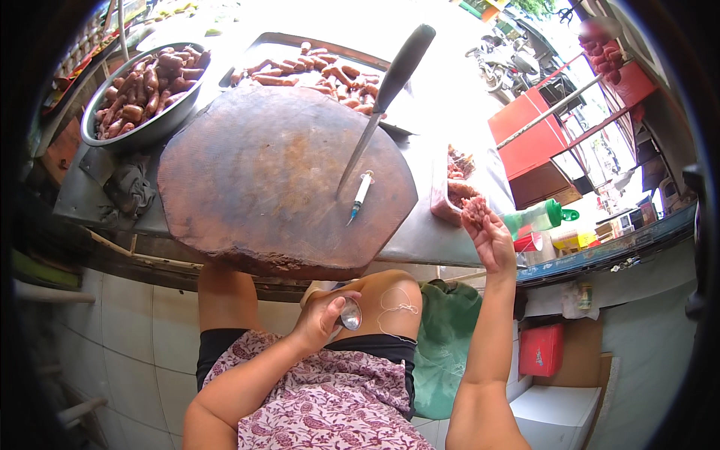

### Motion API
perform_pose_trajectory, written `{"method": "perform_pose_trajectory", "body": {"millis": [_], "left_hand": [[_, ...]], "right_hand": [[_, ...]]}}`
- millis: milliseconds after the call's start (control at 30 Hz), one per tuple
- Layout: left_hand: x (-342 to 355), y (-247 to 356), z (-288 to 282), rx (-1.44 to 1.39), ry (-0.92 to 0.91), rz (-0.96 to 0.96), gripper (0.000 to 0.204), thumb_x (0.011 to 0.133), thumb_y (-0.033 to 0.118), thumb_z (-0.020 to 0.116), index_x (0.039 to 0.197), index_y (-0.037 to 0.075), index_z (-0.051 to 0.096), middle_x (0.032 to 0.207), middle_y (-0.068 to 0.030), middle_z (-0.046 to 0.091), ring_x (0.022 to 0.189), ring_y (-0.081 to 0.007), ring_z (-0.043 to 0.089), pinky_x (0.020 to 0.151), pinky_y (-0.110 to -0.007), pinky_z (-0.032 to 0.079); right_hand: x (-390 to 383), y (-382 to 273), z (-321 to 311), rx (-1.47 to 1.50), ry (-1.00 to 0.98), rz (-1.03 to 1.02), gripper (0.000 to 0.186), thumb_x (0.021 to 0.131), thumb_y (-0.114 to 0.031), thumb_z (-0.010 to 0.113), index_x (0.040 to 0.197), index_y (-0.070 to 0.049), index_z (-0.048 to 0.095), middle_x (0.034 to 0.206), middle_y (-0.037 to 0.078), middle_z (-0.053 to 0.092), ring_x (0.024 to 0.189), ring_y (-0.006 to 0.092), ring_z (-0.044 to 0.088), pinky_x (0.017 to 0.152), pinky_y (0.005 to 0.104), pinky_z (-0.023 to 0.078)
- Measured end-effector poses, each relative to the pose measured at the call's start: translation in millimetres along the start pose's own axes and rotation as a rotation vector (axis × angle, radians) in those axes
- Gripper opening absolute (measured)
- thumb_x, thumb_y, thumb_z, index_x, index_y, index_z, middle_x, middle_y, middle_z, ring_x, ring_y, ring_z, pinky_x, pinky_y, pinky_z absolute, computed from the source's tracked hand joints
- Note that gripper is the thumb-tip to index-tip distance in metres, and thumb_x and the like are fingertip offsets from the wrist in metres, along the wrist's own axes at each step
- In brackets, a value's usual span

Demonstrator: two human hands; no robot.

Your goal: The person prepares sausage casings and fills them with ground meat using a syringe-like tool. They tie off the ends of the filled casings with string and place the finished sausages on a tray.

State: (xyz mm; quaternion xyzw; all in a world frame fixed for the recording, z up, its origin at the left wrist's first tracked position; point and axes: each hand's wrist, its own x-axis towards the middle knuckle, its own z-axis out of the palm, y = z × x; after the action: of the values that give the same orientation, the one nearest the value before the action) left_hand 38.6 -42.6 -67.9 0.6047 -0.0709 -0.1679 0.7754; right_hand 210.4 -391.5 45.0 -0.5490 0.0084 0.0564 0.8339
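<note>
**Sausage stall, seated worker, both hands busy**

Far left: metal bowl heaped with reddish sausages, a dark rag just near of it on the worktop. Centre: round wooden chopping block, a knife standing tilted with its tip on the wood, a syringe lying just beside the tip. Behind the block, a tray of more sausages. Near, below the worktop edge: left hand closed around a metal spoon, resting at the knee; white string lies on the thigh. Right: right hand raised, fingers curled around a lump of minced meat, just near of a clear tub of mince. Far right: green-capped bottle.
</note>
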Motion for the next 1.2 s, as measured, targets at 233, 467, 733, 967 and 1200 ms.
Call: {"method": "perform_pose_trajectory", "body": {"millis": [233,467,733,967,1200], "left_hand": [[-3,1,-1,-0.191,0.060,-0.057,0.059,0.103,0.057,0.038,0.121,0.008,0.065,0.089,0.0036,0.062,0.071,-0.0040,0.048,0.057,-0.020,0.036],[-11,-3,-3,-0.081,0.085,0.222,0.056,0.106,0.048,0.040,0.127,0.001,0.061,0.105,-0.0058,0.070,0.089,-0.0100,0.063,0.071,-0.025,0.051],[-12,-10,-5,0.011,0.141,0.173,0.060,0.104,0.051,0.044,0.126,-0.002,0.060,0.089,0.0005,0.065,0.076,-0.0054,0.057,0.067,-0.019,0.048],[-16,0,-4,-0.226,0.069,0.155,0.058,0.105,0.047,0.042,0.121,-0.006,0.060,0.093,-0.0042,0.065,0.086,-0.0099,0.061,0.076,-0.025,0.052],[-16,4,-7,-0.120,0.049,0.210,0.061,0.105,0.051,0.039,0.121,-0.004,0.060,0.093,-0.0038,0.064,0.084,-0.0093,0.060,0.074,-0.024,0.051]], "right_hand": [[-124,48,116,-0.066,-0.168,0.358,0.032,0.097,-0.001,0.057,0.128,0.007,0.057,0.121,0.026,0.065,0.105,0.0295,0.070,0.092,0.0415,0.059],[-156,116,174,-0.410,-0.076,0.233,0.021,0.092,0.004,0.065,0.112,0.008,0.067,0.105,0.012,0.071,0.089,0.0170,0.070,0.081,0.0290,0.060],[-171,132,206,-1.275,-0.187,-0.457,0.017,0.080,0.012,0.063,0.093,0.003,0.069,0.093,0.017,0.070,0.084,0.0299,0.069,0.073,0.0350,0.056],[-168,126,210,-1.134,-0.163,-0.435,0.016,0.078,0.015,0.061,0.087,0.003,0.067,0.087,0.013,0.069,0.082,0.0291,0.067,0.072,0.0352,0.054],[-157,117,203,-0.967,-0.280,-0.243,0.016,0.076,0.016,0.063,0.080,0.001,0.064,0.079,0.011,0.067,0.080,0.0216,0.067,0.069,0.0319,0.053]]}}
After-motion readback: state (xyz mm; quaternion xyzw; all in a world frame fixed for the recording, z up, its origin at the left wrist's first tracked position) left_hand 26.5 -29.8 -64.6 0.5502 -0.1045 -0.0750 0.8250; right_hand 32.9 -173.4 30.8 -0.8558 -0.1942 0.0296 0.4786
